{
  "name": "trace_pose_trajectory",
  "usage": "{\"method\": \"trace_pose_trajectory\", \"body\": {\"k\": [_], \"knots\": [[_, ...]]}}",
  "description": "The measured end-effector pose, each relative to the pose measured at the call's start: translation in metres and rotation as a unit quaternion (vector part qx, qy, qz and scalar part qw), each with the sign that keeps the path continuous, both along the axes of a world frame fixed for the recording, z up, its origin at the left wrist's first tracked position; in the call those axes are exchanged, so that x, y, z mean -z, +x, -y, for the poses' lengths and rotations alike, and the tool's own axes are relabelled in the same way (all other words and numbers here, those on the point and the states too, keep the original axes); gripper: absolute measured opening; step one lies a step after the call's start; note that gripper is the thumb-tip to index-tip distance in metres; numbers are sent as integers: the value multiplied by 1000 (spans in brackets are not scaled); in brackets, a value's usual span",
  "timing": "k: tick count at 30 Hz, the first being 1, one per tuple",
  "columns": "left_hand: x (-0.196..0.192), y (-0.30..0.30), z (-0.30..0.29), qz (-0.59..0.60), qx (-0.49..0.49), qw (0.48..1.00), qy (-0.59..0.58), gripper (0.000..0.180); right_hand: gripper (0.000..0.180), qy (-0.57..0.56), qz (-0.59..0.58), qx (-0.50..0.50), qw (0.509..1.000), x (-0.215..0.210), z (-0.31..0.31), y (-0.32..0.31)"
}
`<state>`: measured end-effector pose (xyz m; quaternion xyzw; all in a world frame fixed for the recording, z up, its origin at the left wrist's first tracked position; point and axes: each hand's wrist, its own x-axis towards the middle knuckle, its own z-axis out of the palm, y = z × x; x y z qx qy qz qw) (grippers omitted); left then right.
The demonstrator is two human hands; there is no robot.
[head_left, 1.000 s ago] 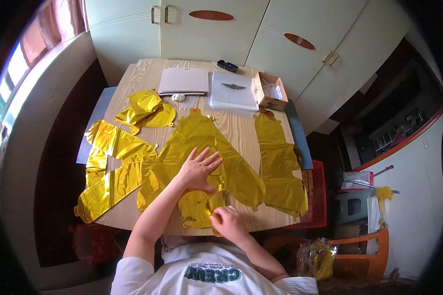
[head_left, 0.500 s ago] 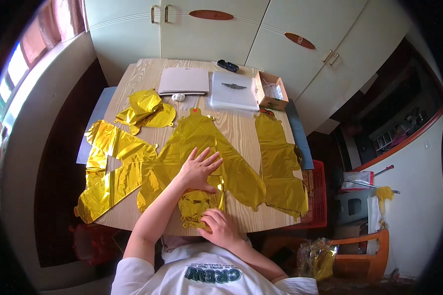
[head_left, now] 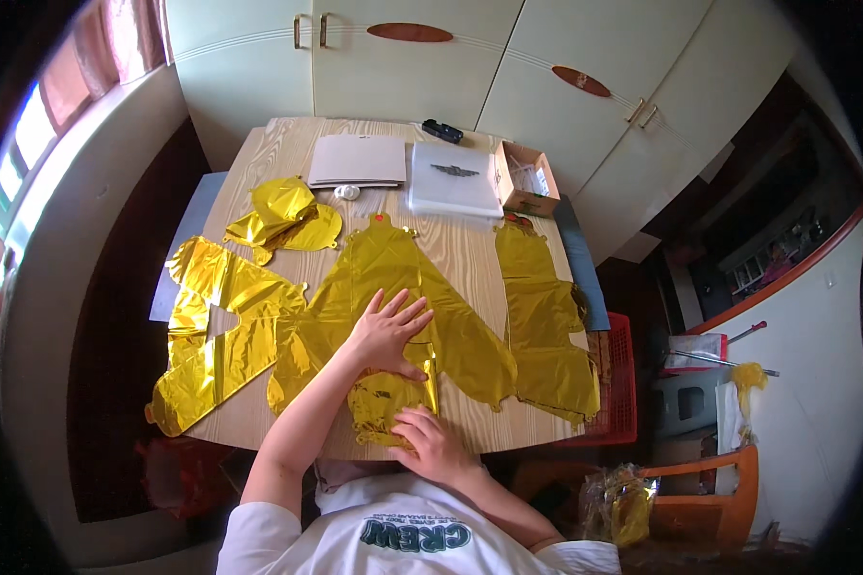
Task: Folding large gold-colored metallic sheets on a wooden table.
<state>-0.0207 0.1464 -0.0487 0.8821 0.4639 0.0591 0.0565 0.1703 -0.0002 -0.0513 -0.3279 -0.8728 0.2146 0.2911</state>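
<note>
Flat on the table lies a large gold foil balloon (head_left: pixel 379 259), uninflated, with a small red mark at its top tab. My left hand (head_left: pixel 390 335) rests palm down on its middle, fingers spread. Below that palm, a folded flap of the foil (head_left: pixel 376 402) reaches toward the near table edge. My right hand (head_left: pixel 434 446) has its fingers bent onto the right side of this flap, near its bottom; the thumb's grip is partly hidden. Other flat gold foil balloons lie around it: a wide one (head_left: pixel 230 326) at left, a crumpled one (head_left: pixel 283 216) behind that, and a long one (head_left: pixel 544 316) at right.
Along the far side of the wooden table (head_left: pixel 278 153) are grey boards (head_left: pixel 358 160), a small white object (head_left: pixel 347 193), clear plastic sleeves (head_left: pixel 451 187), a black object (head_left: pixel 442 130) and an open box (head_left: pixel 527 179). An orange chair (head_left: pixel 743 489) with a plastic bag (head_left: pixel 618 503) stands at near right.
</note>
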Motion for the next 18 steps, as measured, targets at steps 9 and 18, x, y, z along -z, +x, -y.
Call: {"method": "trace_pose_trajectory", "body": {"k": [9, 18], "knots": [[-2, 1, 1, 5, -1, 1000, 3, 119, 31, 87, 106, 36, 990, 1, -52, 53], [-3, 1, 1, 3, -2, 1000, 2, 119, 82, 21, 239, 2, 971, -6, -72, 55]]}}
